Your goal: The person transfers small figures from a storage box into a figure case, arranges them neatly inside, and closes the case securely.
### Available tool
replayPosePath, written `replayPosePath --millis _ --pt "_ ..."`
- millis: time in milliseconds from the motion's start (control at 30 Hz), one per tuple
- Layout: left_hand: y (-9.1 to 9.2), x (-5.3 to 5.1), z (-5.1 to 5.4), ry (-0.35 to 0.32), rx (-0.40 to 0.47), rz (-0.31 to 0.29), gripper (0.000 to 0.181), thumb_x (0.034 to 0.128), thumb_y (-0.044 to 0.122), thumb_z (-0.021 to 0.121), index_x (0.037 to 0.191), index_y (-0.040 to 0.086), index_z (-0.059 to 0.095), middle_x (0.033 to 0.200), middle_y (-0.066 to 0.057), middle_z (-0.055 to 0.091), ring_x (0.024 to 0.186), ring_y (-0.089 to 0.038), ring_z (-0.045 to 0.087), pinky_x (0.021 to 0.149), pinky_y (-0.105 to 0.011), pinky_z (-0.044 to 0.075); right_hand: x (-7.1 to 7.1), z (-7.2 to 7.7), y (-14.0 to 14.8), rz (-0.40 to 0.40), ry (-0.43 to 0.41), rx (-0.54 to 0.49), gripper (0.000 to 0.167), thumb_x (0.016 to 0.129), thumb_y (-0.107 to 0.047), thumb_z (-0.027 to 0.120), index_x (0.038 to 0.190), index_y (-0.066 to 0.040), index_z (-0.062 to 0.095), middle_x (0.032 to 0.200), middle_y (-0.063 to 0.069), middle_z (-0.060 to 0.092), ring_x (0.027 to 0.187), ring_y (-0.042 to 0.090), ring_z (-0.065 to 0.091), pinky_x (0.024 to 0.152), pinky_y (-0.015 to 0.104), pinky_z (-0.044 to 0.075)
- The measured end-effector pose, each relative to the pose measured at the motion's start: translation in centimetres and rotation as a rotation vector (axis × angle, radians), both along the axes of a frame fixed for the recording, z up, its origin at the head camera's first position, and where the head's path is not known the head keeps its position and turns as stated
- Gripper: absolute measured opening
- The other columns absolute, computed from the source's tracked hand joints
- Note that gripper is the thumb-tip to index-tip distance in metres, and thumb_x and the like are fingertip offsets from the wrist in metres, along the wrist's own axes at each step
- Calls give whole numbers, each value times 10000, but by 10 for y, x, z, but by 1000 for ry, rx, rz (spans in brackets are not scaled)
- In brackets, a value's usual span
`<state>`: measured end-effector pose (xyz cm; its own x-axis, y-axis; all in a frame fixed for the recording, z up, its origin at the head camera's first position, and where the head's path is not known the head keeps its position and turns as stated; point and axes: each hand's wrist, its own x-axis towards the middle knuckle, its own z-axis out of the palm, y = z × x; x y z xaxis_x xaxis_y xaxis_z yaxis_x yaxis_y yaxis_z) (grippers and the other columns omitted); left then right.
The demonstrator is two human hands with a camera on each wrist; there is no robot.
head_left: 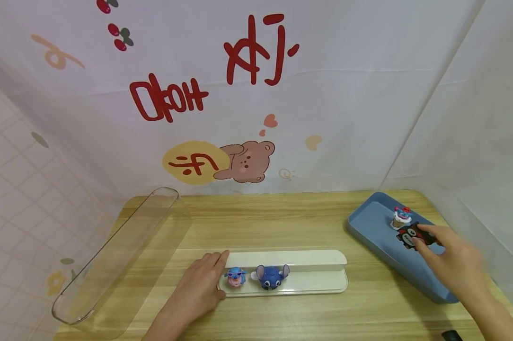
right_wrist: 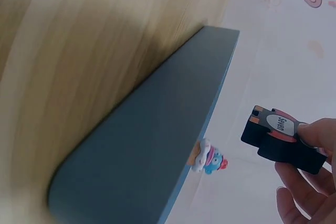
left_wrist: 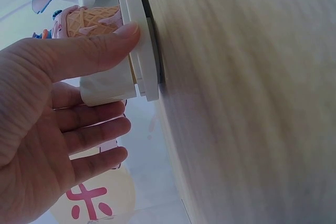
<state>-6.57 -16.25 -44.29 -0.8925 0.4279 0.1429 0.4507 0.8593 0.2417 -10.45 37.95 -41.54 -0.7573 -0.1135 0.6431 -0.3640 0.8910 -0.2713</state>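
Observation:
My left hand (head_left: pixel 199 284) holds the left end of a white two-step stand (head_left: pixel 316 279), its thumb at the front edge and fingers behind. On the stand's lower step sit a small blue figurine with purple sunglasses (head_left: pixel 236 276), its base a waffle cone (left_wrist: pixel 86 22), and a larger dark-blue big-eared figurine (head_left: pixel 270 277). My right hand (head_left: pixel 456 258) pinches a black figurine (right_wrist: pixel 281 137) with red parts and a white oval reading "Seven", held above the blue tray (head_left: pixel 373 215). An ice-cream-cone figurine (head_left: pixel 401 218) with a red top stands inside the tray.
A clear, long open box (head_left: pixel 124 265) lies at the left side of the wooden table (head_left: pixel 256 222). Near the bottom right edge is a small black object (head_left: pixel 451 335), partly cut off. A printed white cloth (head_left: pixel 337 94) hangs behind the table.

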Motion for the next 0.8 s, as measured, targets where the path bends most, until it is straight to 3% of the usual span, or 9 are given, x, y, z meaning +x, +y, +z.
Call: replayPosePath --millis 267,367,467,533,667,800 --pt "0 0 -1 -7 6 4 913 650 128 994 1432 -63 564 1271 -141 644 1205 -324 599 1010 -558 515 4 -5 -17 58 48 -27 475 673 61 863 1133 8 757 1043 186 751 1061 -313 390 686 78 417" --pt "0 0 0 -4 3 3 917 649 133 995 1433 -65 563 1274 -143 643 1205 -323 599 1005 -546 518 4 -4 -21 87 79 -24 339 875 -208 842 1121 11 761 1036 184 749 1087 -302 397 672 85 429" --pt "0 -1 0 -7 -1 2 923 651 142 997 1437 -66 560 1281 -145 640 1209 -321 597 1000 -534 519 4 -4 -26 107 113 -16 577 993 -554 647 1101 -1 770 1013 163 751 1092 -296 409 637 112 447" --pt "0 0 0 -11 -1 3 925 651 142 997 1439 -67 558 1284 -146 639 1210 -320 597 1000 -531 520 3 -3 -31 113 133 -9 708 998 -669 529 1089 -10 774 1001 146 752 1102 -290 416 647 115 451" --pt "0 0 1 -11 1 5 924 651 138 997 1439 -65 560 1279 -138 640 1204 -312 598 996 -526 523 4 -1 -39 136 151 -15 693 999 -668 540 1073 -20 776 999 148 752 1130 -268 437 710 92 444" --pt "0 0 1 -9 2 4 922 650 137 997 1438 -62 562 1274 -131 642 1196 -305 601 989 -519 527 6 2 -45 145 167 -7 678 999 -659 550 1062 -25 782 997 150 759 1144 -263 443 694 94 451"
